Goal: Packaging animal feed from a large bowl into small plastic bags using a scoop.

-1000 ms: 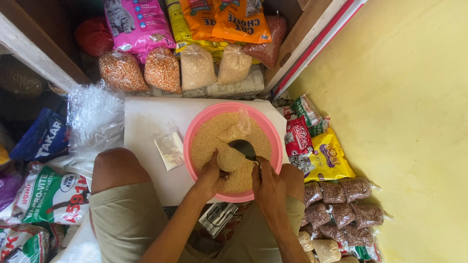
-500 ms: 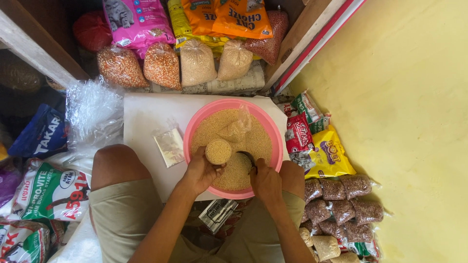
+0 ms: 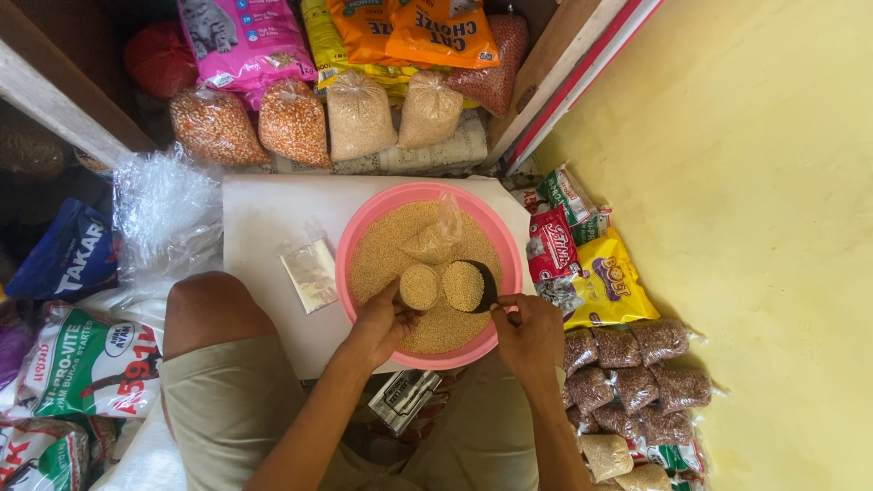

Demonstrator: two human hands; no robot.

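Pink basin point(image 3: 364, 236) of yellow grain sat on the white counter point(image 3: 264, 218). Left hand point(image 3: 382, 323) gripped a small filled bag point(image 3: 418, 285) upright, mouth open; right hand point(image 3: 527, 332) pinched a loaded black scoop point(image 3: 468, 285) beside it — both over the basin, likely so spills fell back.

I count one pink basin point(image 3: 359, 238) of grain, one black scoop point(image 3: 470, 285) — heaped — one small filled bag point(image 3: 418, 285), and four big clear sacks point(image 3: 294, 120) behind.
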